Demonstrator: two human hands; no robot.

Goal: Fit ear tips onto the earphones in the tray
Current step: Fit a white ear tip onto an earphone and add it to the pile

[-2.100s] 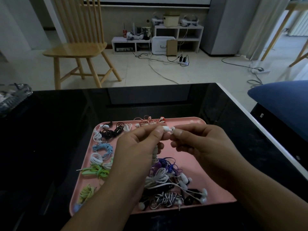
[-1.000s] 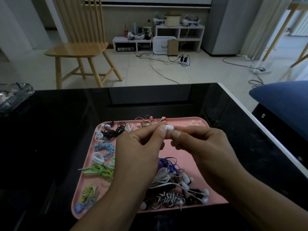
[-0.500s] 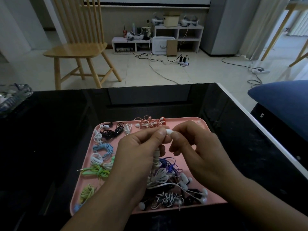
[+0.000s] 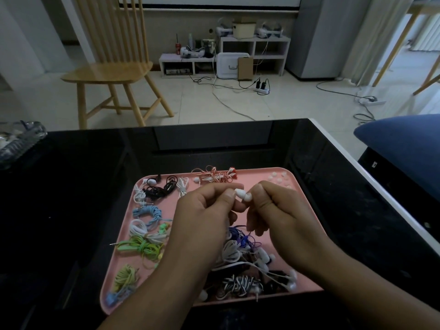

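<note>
I hold a white earbud (image 4: 242,194) above the pink tray (image 4: 307,210), pinched between my left hand (image 4: 204,217) and right hand (image 4: 276,210), fingertips together. Coiled earphones (image 4: 147,246) fill the tray's left side and near edge; loose ear tips (image 4: 278,178) sit in its far right corner.

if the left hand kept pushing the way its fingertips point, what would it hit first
Probably the right hand: the left hand pinches the small white earbud pointing right, and the right fingertips already grip its other end.
</note>
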